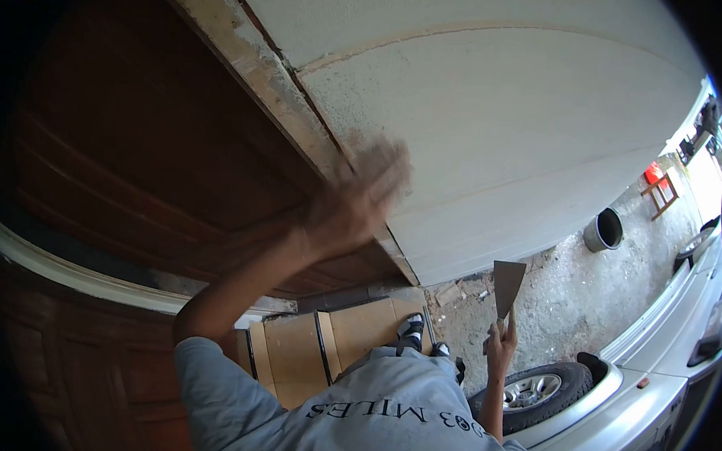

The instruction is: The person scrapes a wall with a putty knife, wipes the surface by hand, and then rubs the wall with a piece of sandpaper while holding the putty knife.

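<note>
Plaster wall (516, 125) meets my blurred left hand (360, 198), fingers spread flat beside the wooden door frame (252, 62). My right hand (500, 344) grips a putty knife (508, 284), blade up. Loose plaster could crumble under pressure.

Head view, looking down along a pale plastered wall (516, 125). The left hand (360, 198), blurred, is raised flat against the wall beside a worn door frame (268, 78) and a dark wooden door (127, 130). The right hand (502, 344) grips the handle of a putty knife (508, 284), blade upward. Below are the person's grey shirt (368, 416), shoes, wooden steps (333, 342), a car (667, 350) with its wheel (534, 390), and a bucket (604, 230) on the gravel.
</note>
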Motion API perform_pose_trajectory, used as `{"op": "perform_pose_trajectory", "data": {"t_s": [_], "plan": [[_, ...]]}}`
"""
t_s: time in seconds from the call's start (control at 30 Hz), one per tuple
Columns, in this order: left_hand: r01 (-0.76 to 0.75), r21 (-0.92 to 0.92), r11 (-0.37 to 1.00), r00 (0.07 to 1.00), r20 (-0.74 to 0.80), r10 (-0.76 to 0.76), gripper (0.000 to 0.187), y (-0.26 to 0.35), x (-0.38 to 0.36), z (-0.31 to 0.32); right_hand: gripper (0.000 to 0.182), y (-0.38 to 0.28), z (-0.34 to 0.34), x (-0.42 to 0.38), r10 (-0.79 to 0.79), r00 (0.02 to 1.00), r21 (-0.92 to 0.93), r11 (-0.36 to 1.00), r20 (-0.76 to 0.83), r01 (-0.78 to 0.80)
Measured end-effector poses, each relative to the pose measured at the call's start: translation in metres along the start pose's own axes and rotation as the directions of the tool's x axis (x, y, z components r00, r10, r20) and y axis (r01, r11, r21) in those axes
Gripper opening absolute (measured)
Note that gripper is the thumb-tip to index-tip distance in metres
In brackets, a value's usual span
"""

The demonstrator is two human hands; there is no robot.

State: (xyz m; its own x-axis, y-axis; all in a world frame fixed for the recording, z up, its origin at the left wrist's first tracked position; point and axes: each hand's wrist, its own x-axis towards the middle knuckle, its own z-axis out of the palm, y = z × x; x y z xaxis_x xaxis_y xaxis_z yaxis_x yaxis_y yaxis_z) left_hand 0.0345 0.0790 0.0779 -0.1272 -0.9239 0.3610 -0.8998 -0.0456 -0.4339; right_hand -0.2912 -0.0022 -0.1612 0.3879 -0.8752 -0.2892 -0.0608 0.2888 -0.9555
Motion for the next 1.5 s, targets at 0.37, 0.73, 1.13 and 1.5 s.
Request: {"op": "perform_pose_trajectory", "data": {"t_s": [0.37, 0.73, 1.13, 1.5], "plan": [[-0.396, 0.307, 0.865, 0.863, 0.447, 0.236, 0.073, 0.01, -0.001, 0.062, 0.059, -0.023, 0.008, 0.005, -0.093, 0.99, 0.056, 0.995, 0.101, 0.088], [-0.114, 0.484, 0.868, 0.989, 0.135, 0.055, 0.067, -0.001, 0.041, 0.034, 0.06, -0.041, 0.022, 0.011, -0.168, 0.963, 0.033, 0.986, 0.209, 0.164], [-0.256, 0.385, 0.887, 0.958, 0.221, 0.181, 0.068, -0.009, 0.001, 0.04, 0.058, -0.024, -0.007, 0.0, -0.155, 0.984, 0.102, 0.984, 0.085, 0.146], [-0.202, 0.292, 0.935, 0.938, 0.333, 0.099, 0.074, 0.007, -0.026, 0.067, 0.058, -0.024, -0.012, -0.003, -0.162, 0.986, 0.067, 0.984, -0.03, 0.163]]}}
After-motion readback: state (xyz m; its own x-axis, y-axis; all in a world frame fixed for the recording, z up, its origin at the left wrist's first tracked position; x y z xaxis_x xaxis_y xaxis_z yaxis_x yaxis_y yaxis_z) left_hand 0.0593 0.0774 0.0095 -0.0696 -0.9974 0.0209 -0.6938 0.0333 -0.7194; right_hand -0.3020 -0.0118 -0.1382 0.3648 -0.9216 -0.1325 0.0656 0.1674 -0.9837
